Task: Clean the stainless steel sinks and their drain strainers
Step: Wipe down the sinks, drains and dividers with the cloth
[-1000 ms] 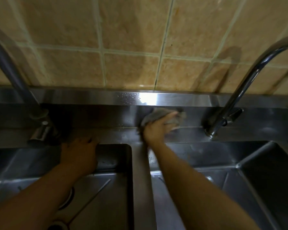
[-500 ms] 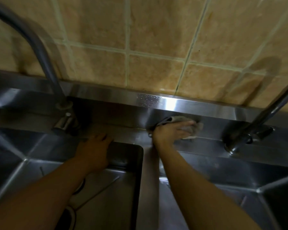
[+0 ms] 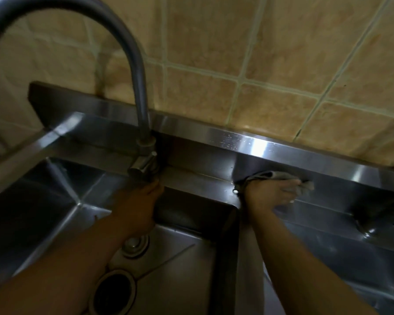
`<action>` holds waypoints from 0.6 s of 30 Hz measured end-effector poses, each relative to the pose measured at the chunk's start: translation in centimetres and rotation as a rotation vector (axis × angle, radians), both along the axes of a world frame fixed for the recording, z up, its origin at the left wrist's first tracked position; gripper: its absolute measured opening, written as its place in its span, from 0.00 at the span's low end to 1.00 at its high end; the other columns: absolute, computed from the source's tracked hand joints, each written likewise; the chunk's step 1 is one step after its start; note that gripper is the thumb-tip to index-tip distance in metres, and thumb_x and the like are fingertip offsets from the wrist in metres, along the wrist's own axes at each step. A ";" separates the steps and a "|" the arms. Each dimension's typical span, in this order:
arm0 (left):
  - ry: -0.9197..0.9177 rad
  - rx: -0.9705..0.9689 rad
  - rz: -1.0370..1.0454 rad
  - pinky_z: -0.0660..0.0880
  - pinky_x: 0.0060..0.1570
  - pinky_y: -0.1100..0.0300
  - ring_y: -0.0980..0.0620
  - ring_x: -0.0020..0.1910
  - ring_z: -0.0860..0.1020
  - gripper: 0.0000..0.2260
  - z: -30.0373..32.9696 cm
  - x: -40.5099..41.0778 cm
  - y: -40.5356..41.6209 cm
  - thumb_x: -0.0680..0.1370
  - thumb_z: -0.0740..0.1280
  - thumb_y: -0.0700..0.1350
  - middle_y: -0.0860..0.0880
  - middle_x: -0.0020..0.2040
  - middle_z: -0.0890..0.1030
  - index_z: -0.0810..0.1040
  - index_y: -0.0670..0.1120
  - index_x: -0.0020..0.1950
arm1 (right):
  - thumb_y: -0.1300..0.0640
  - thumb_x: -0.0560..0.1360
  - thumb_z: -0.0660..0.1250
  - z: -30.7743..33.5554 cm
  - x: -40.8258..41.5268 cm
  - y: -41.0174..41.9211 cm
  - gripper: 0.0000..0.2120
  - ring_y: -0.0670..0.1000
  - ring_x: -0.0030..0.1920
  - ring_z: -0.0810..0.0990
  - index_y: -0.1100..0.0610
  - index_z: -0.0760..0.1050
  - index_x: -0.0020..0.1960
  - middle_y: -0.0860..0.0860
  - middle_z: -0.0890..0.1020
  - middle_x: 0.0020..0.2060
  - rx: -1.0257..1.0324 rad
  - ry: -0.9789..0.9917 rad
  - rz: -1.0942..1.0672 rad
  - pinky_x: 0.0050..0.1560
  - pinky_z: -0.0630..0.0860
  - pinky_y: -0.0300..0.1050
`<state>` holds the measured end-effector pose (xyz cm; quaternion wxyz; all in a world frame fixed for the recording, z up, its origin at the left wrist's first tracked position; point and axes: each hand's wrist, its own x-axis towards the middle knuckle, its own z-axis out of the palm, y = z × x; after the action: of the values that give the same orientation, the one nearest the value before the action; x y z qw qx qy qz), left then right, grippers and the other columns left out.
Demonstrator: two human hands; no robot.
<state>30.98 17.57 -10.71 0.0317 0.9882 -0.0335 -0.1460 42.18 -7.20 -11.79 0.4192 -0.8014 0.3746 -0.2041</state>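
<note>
**Sinks run left to right, rag at the right end of the back ledge**

Stainless steel sink basin (image 3: 180, 258) on the left lies under the left hand (image 3: 138, 208), whose fingers rest on its back rim just below the grey gooseneck tap (image 3: 137, 92); how they curl I cannot tell. Its round drain strainer (image 3: 134, 244) sits nearer than that hand. Further right, the right hand (image 3: 268, 194) presses a crumpled grey rag (image 3: 305, 185) against the long steel back ledge (image 3: 282, 160). I'd judge the wipe follows that ledge sideways.

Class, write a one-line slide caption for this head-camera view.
Right hand wipes the steel ledge with a grey cloth; left hand rests beside the faucet.
</note>
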 end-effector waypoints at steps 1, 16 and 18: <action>-0.002 -0.028 -0.007 0.58 0.70 0.56 0.50 0.76 0.55 0.39 0.0 0.1 0.2 0.75 0.66 0.47 0.50 0.79 0.43 0.45 0.51 0.78 | 0.52 0.80 0.57 0.3 -0.2 0.8 0.36 0.65 0.76 0.49 0.68 0.42 0.76 0.69 0.49 0.74 -0.013 0.023 0.021 0.73 0.42 0.54; 0.033 -0.178 -0.032 0.56 0.71 0.52 0.49 0.77 0.51 0.39 0.6 -1.3 6.1 0.75 0.67 0.48 0.51 0.79 0.48 0.46 0.51 0.78 | 0.63 0.76 0.62 0.9 -6.3 10.4 0.20 0.60 0.62 0.69 0.61 0.67 0.67 0.59 0.66 0.65 -0.269 -0.091 0.656 0.58 0.70 0.48; 0.023 -0.199 -0.034 0.55 0.72 0.54 0.49 0.77 0.50 0.38 0.6 -1.3 6.7 0.75 0.67 0.47 0.51 0.79 0.48 0.47 0.51 0.78 | 0.61 0.72 0.65 0.1 -7.0 11.7 0.24 0.61 0.67 0.65 0.58 0.70 0.68 0.60 0.67 0.67 -0.500 -0.133 0.829 0.64 0.67 0.50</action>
<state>29.68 24.24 -10.09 0.1278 0.9777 -0.0643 -0.1539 35.14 4.49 -11.65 0.2829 -0.9444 -0.0645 -0.1545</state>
